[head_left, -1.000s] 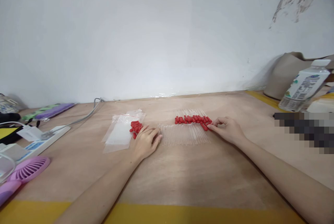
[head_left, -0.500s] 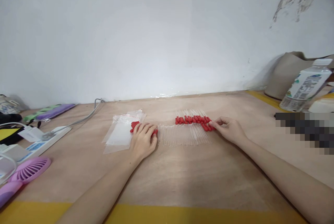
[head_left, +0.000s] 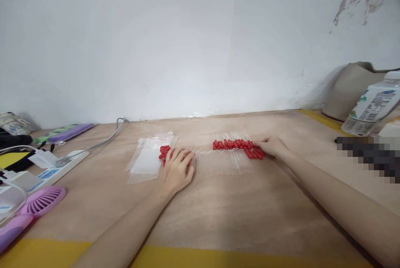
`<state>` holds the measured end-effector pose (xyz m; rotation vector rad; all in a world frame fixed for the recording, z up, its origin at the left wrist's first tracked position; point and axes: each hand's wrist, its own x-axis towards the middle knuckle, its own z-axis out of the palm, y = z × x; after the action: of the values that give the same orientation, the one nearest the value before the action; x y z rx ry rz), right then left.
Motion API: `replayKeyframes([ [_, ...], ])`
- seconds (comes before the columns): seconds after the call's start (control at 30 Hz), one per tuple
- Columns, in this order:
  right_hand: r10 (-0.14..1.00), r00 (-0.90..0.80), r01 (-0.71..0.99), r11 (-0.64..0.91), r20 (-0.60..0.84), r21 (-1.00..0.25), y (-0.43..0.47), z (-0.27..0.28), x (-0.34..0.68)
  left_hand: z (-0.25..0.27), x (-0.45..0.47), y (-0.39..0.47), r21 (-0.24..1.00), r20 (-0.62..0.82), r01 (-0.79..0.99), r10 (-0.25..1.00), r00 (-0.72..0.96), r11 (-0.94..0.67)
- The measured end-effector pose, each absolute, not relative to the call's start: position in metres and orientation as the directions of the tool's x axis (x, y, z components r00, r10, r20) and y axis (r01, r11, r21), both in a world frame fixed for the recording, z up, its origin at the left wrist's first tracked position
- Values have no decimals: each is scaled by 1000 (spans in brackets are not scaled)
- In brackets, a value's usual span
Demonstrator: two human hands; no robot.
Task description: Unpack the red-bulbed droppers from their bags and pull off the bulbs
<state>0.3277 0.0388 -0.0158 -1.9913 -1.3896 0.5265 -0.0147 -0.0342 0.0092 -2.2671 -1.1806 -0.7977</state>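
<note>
My left hand (head_left: pixel 179 170) rests on the table with its fingers apart and bent over a small pile of red rubber bulbs (head_left: pixel 164 150); its fingertips are partly hidden. Just right of it lies a row of clear thin glass tubes (head_left: pixel 218 162), side by side. Along their far ends runs a row of droppers with red bulbs (head_left: pixel 233 144), their clear tubes pointing to the wall. A few more red bulbs (head_left: pixel 254 153) sit at the right end of the near tubes. There my right hand (head_left: pixel 272 147) pinches a red bulb, mostly covered by the fingers.
Clear zip bags (head_left: pixel 146 157) lie left of my left hand. Further left are a power strip (head_left: pixel 67 162) with cables, a pink fan (head_left: pixel 43 201) and a purple pouch (head_left: pixel 71 132). A plastic bottle (head_left: pixel 370 105) and a grey bag (head_left: pixel 343 89) stand at right.
The view has shifted slightly. My right hand has moved from the near bulbs to the end of the far row, uncovering more near bulbs. The red bulb beside my left thumb no longer shows.
</note>
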Motion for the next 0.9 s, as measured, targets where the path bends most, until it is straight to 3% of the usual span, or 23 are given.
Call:
replayKeyframes([
  [0.3, 900, 435, 554, -293, -29, -779, 55, -13, 322, 7, -12, -35, -129, 660, 835, 582, 474, -534],
  [0.53, 916, 387, 548, -138, 104, -825, 32, -1, 315, 1, -12, -33, -119, 662, 825, 575, 480, -552],
  [0.63, 926, 286, 610, 22, 245, -792, 8, -1, 301, 0, -11, -32, -116, 678, 817, 557, 480, -565],
  [0.7, 863, 85, 713, 297, 498, -636, -12, -5, 287, 0, -8, -33, -116, 692, 806, 535, 485, -581],
  [0.77, 745, -115, 734, 510, 658, -449, -30, -10, 272, -2, -3, -33, -124, 702, 787, 507, 500, -605],
  [0.9, 558, -323, 710, 677, 765, -194, -50, -18, 248, -5, 8, -35, -176, 683, 708, 433, 588, -683],
])
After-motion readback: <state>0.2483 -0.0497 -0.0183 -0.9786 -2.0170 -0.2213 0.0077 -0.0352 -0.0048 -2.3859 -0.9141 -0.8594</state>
